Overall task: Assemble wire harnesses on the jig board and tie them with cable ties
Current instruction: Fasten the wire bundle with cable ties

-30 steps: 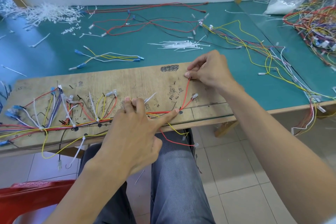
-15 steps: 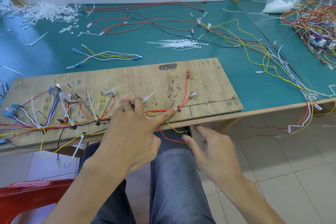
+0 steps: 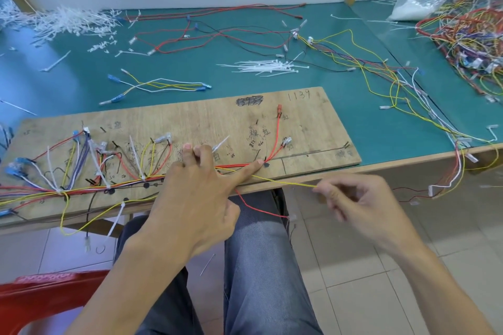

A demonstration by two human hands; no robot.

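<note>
The board's (image 3: pixel 190 122) left half is routed and tied; the left hand (image 3: pixel 196 193), fingers spread, presses the bundle (image 3: pixel 122 185), and the right hand (image 3: pixel 356 198) pinches an unrouted yellow wire (image 3: pixel 285 182) just off the board's front edge.

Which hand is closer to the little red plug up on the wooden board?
Left. The left hand presses wires on the wooden board, its thumb just short of the red plug. The right hand is off the board's front edge, pinching a yellow wire.
</note>
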